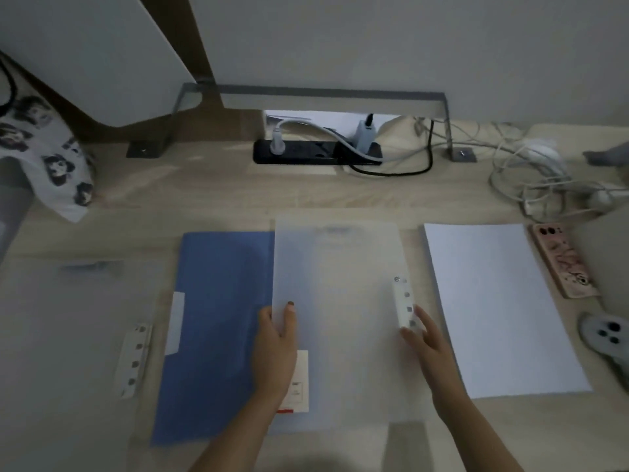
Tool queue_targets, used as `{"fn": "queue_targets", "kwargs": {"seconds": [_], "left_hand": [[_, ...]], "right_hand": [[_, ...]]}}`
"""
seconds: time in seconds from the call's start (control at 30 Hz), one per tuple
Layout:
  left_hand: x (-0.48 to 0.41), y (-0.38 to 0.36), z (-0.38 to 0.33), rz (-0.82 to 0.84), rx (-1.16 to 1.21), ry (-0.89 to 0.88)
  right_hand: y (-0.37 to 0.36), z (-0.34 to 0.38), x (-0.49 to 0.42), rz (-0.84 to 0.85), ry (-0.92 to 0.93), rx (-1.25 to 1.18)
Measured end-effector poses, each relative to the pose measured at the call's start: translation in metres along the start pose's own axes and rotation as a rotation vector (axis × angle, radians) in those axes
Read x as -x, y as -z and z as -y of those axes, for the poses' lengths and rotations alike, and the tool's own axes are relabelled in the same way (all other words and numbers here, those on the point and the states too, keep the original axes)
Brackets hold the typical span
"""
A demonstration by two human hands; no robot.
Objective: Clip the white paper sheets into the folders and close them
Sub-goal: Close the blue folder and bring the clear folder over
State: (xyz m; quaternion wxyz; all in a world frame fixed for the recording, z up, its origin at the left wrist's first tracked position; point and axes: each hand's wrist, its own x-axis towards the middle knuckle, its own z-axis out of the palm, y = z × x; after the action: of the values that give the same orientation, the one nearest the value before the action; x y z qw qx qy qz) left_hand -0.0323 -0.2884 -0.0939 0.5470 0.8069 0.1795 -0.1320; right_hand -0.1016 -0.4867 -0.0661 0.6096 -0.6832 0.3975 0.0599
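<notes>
While the left hand pinches the left edge of the frosted translucent folder, thumb on top and fingers beneath, the right hand rests with fingers spread narrow against the white clip strip on its right edge. This folder lies partly over the blue folder, so a careless lift could drag the blue one along or let the slick cover slide out of the pinch. If the clip strip snaps shut early, it may catch a fingertip or close on nothing, since the white paper sheets lie apart on the right, not yet loaded. A second translucent folder sits at far left, its own clip showing.

Everything rests on a pale wood-grain desk in dim light, which makes edges hard to judge. A black power strip with plugs sits at the back, tangled white cables at right, a phone in a patterned case just beside the sheets, and a printed cloth at left.
</notes>
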Motion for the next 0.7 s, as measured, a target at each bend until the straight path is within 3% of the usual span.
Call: {"fn": "queue_targets", "kwargs": {"seconds": [0.17,0.27,0.43,0.5,0.57,0.7], "left_hand": [[0.003,-0.015,0.008,-0.073,-0.239,-0.116],[0.002,-0.011,0.006,0.001,-0.316,-0.089],[0.000,0.013,-0.017,0.377,-0.095,0.141],[0.001,0.030,-0.035,0.483,-0.021,0.221],[0.004,0.049,-0.054,0.561,0.096,0.194],[0.015,0.080,-0.085,0.632,0.220,0.023]], "right_hand": [[0.005,0.001,-0.004,-0.020,0.052,0.014],[0.010,0.012,0.002,-0.030,0.075,0.022],[0.021,0.051,0.034,-0.005,0.169,-0.115],[0.016,0.067,0.047,0.089,0.193,-0.210],[0.004,0.081,0.058,0.248,0.205,-0.250],[-0.035,0.099,0.073,0.448,0.288,-0.099]]}}
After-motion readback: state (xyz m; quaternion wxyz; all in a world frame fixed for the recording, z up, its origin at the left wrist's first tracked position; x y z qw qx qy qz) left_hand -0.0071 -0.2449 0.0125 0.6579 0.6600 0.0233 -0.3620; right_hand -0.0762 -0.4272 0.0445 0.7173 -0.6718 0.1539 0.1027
